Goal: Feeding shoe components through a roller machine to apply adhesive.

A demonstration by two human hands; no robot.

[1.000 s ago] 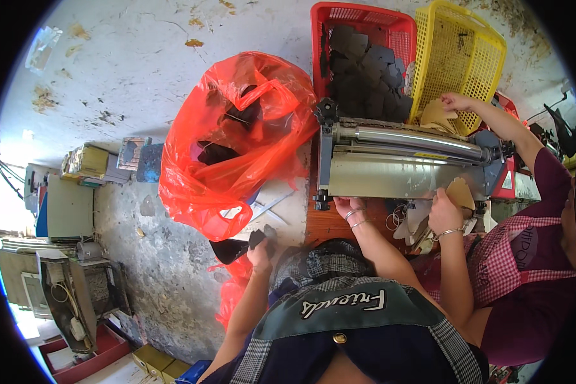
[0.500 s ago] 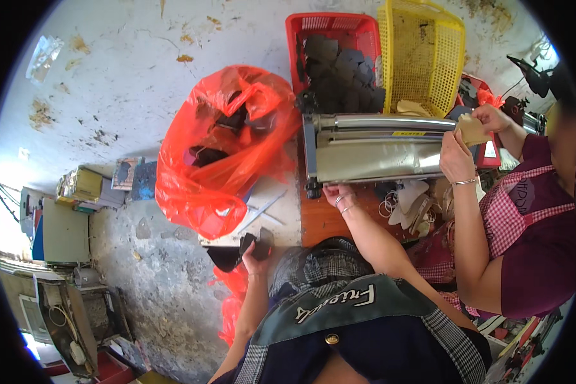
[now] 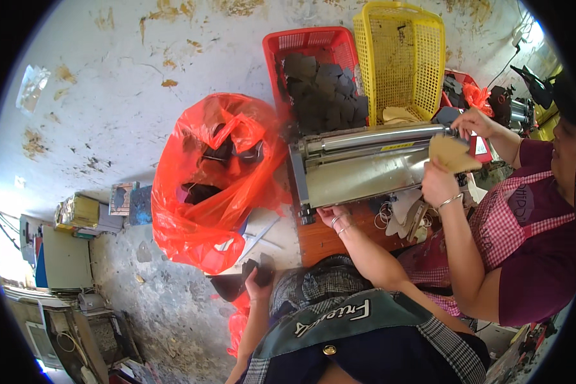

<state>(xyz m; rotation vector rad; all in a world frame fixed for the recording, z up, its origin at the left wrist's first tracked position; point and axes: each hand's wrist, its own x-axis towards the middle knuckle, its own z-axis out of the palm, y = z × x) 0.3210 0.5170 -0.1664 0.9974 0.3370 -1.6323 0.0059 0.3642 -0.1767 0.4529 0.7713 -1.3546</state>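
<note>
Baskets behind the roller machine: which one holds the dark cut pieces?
The red basket, left of the yellow basket, is piled with dark pieces; the yellow one holds only a few tan pieces.

Bright daylight, even, soft shadows. Strong glare at left rim and upper right. Sheen on steel roller (image 3: 371,137). Red bag (image 3: 217,179) glows translucent. Fisheye bends edges; black vignette corners. Centre sharp, rim slightly smeared.

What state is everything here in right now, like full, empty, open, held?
Red plastic bag: open, dark pieces inside.
Red basket: filled with dark cut pieces.
Yellow basket: nearly empty, a few tan pieces at the bottom.
Roller machine: right hand at its front edge.
Left hand: closed on dark pieces.
Tan piece: held by a co-worker's hand.
</note>
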